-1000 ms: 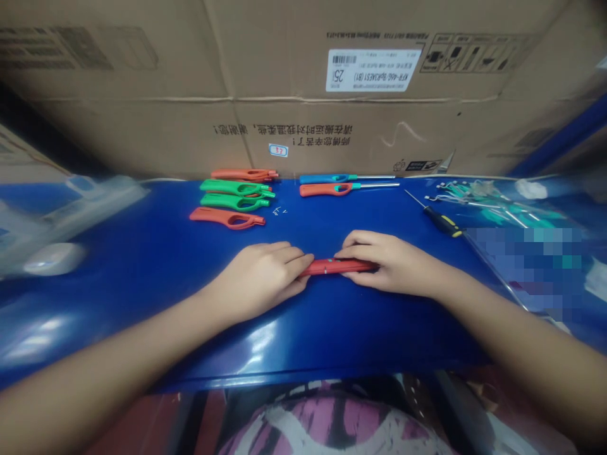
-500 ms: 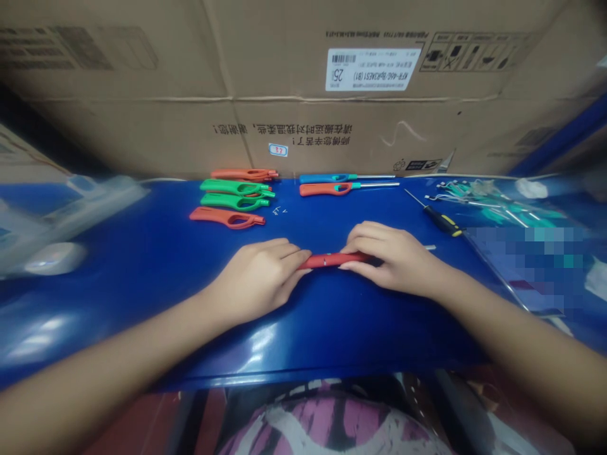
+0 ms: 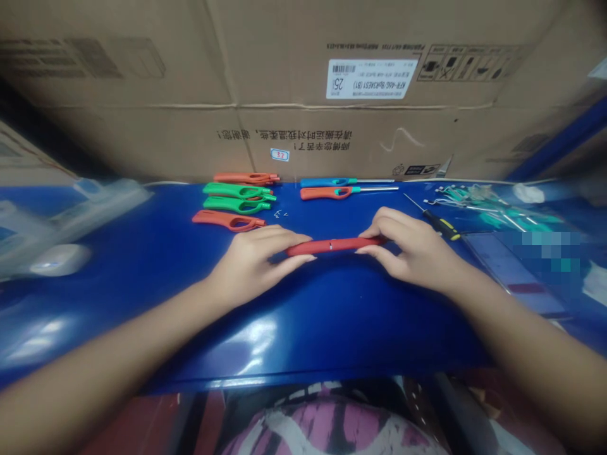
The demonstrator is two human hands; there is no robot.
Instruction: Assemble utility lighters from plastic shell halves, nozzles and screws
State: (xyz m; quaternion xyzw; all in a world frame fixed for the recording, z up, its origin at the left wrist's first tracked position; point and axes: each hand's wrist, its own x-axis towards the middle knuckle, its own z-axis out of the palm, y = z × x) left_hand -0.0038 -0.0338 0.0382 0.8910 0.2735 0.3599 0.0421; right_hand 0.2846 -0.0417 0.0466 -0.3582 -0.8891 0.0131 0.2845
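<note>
Head view shows the red handle [image 3: 336,244] between the left grip [image 3: 251,262] and the right grip [image 3: 415,251], each pinching one end, and a loosened or uneven pinch may drop it onto the counter [image 3: 327,328] below them.

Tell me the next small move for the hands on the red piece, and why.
Probably a gentle, even squeeze at both ends: the left hand pinches one end of the red piece and the right hand the other, fingers on the far side and thumbs on the near side, so both could press together. Whether it is fully closed, I can't tell.
</note>
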